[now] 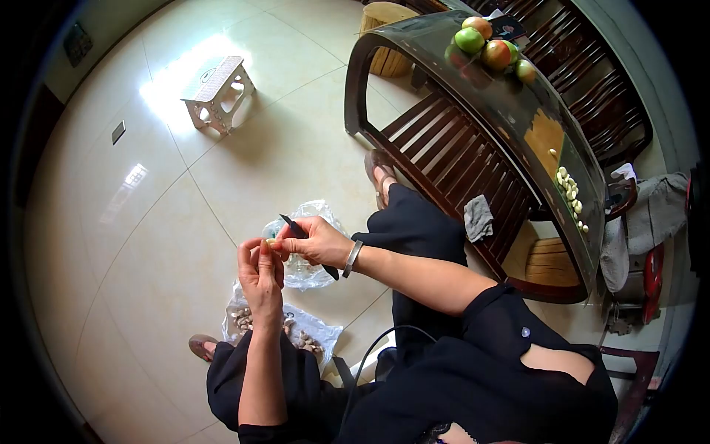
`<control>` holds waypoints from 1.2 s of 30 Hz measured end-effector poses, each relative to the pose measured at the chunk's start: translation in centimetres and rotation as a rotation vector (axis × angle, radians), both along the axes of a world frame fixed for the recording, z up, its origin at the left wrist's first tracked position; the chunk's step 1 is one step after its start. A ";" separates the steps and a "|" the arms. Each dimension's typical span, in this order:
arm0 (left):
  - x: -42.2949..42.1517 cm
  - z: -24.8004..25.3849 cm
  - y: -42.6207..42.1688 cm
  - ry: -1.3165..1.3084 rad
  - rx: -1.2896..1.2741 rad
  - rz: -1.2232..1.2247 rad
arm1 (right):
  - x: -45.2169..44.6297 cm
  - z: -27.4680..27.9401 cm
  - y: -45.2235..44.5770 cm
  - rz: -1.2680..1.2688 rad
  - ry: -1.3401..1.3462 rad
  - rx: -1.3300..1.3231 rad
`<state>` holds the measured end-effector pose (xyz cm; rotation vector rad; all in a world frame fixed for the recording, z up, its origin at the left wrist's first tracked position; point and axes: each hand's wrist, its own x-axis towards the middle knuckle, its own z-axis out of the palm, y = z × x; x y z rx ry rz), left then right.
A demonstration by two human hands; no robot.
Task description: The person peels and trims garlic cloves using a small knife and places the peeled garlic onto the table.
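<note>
In front of my knees, both hands meet at the fingertips. My left hand (260, 277) is closed in a pinch on a small pale shelled nut (271, 242). My right hand (318, 243), with a metal bracelet at its wrist, grips a slim black knife (297, 228) and touches the same nut with its fingers. Below the hands, a plastic bag (325, 331) on the floor bears several brownish unshelled nuts (307, 342). A second clear plastic bag (314, 277) lies just beyond, partly hidden by my right hand; its contents are hard to make out.
To the right stands a dark glass-topped table (510, 140) with several pale shelled nuts (569, 194) and several red-green fruits (497, 54). A grey cloth (478, 218) lies on its slatted lower shelf. A small step stool (220, 92) stands on the tiled floor.
</note>
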<state>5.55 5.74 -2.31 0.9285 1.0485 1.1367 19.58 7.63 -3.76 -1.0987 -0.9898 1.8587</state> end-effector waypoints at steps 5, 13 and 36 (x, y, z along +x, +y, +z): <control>-0.2 -0.5 0.1 0.037 0.039 0.011 | 0.1 0.3 0.0 -0.062 0.004 -0.014; -0.8 -0.1 0.2 -0.089 -0.096 -0.030 | 0.2 2.6 -0.2 -0.103 -0.035 0.079; -0.7 -0.8 -0.1 -0.368 -0.227 -0.092 | 0.0 1.4 -0.4 -0.201 -0.201 0.255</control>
